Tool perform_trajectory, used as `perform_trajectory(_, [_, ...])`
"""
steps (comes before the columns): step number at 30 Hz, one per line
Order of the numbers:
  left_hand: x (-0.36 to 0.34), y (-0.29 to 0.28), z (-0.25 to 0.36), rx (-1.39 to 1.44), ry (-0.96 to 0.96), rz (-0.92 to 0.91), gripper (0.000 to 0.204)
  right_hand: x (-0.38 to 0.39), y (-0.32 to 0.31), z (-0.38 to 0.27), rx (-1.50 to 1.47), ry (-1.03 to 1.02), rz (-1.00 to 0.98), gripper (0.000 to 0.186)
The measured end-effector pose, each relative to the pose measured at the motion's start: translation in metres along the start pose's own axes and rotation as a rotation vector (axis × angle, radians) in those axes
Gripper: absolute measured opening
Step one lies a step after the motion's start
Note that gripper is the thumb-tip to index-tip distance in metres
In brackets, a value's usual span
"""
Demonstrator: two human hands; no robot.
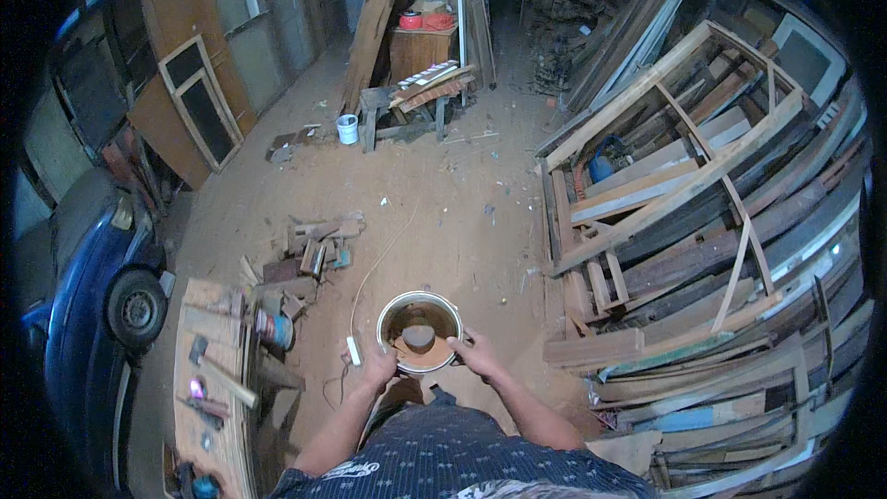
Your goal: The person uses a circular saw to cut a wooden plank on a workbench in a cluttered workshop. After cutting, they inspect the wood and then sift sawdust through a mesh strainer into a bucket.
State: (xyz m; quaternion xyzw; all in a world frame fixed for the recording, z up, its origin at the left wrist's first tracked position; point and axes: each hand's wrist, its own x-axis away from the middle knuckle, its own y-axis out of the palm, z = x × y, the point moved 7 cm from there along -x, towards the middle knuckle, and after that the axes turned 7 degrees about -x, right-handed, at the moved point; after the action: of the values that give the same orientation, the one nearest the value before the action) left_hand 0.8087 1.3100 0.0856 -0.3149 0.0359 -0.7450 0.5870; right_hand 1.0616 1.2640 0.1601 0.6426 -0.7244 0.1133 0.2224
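Observation:
In front of my body is a round, pale-rimmed bucket [421, 296], seen from above. My left hand [379, 368] grips its near left rim, and my right hand [476, 355] has hold of the near right side. Both hands have their fingers closed on the edge, partly hidden by it. Inside lies brown, powdery material, with a greyish rounded object [419, 339], perhaps a cup, resting in it. A white power strip [353, 351] with a cord is on the floor just left of my left hand.
At left stands a wooden workbench [211, 300] with tools, a paint can [273, 329] beside it and wood scraps [314, 254] beyond. A blue car [74, 259] is farther left. Stacked timber and a wooden frame [665, 97] line the right. Ahead are a white bucket [347, 132] and low bench [371, 111].

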Motion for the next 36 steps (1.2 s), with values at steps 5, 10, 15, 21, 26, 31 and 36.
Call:
perform_trajectory(5, [-0.176, 0.012, 0.037, -0.153, -0.088, 0.012, 0.051, -0.131, -0.139, -0.021, 0.18, -0.226, 0.484, 0.058])
perform_trajectory(10, [-0.284, -0.003, 0.09, 0.15, -0.29, -0.14, 0.05, -0.179, -0.198, -0.112, 0.063, -0.085, 0.732, 0.067])
perform_trajectory(15, [-0.445, -0.03, 0.097, -0.035, -0.161, -0.04, 0.037, -0.29, -0.261, -0.136, -0.123, -0.294, 0.835, 0.066])
perform_trajectory(21, [-0.583, -0.036, 0.156, 0.06, -0.266, 0.089, 0.031, -0.471, -0.283, -0.301, -0.173, -0.55, 0.67, 0.055])
perform_trajectory(26, [-0.668, -0.009, 0.289, 0.478, -0.15, 0.149, 0.024, -0.571, -0.295, -0.53, 0.164, -0.639, 0.33, 0.04])
perform_trajectory(31, [-0.757, -0.022, 0.337, 0.515, -0.215, 0.148, 0.023, -0.561, -0.229, -0.721, -0.067, -0.947, -0.461, 0.038])
perform_trajectory(36, [-0.91, -0.008, 0.382, 0.463, -0.156, 0.119, 0.026, -0.623, -0.237, -0.787, -0.49, -0.987, -0.453, 0.037])
